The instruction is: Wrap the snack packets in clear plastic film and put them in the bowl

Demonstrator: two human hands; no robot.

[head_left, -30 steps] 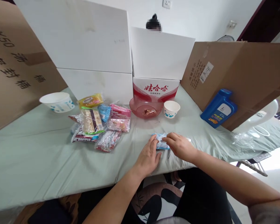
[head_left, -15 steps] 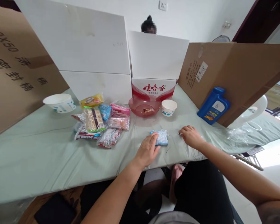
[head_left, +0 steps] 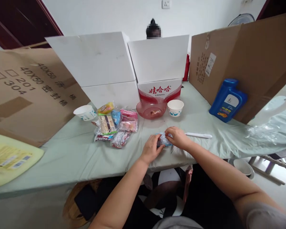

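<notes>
A small blue snack packet in clear crinkly wrap (head_left: 162, 140) lies near the front edge of the pale green tablecloth (head_left: 69, 152). My left hand (head_left: 152, 148) grips its left side with curled fingers. My right hand (head_left: 178, 136) pinches its right side. A white pen-like tool (head_left: 199, 135) lies on the cloth just right of my right hand. Behind the hands stand a pink translucent bowl (head_left: 151, 109) with a wrapped snack inside and a small white paper cup (head_left: 175, 107).
A pile of wrapped snacks (head_left: 115, 125) lies left of the bowl, with a white paper bowl (head_left: 85, 112) further left. A blue oil jug (head_left: 228, 100) leans on a cardboard sheet at right. White and brown boxes wall the back. Another person sits behind them.
My right hand came back from the right, leaving the white tool on the cloth, and closed on the blue packet again. The camera view shifted left and back.
</notes>
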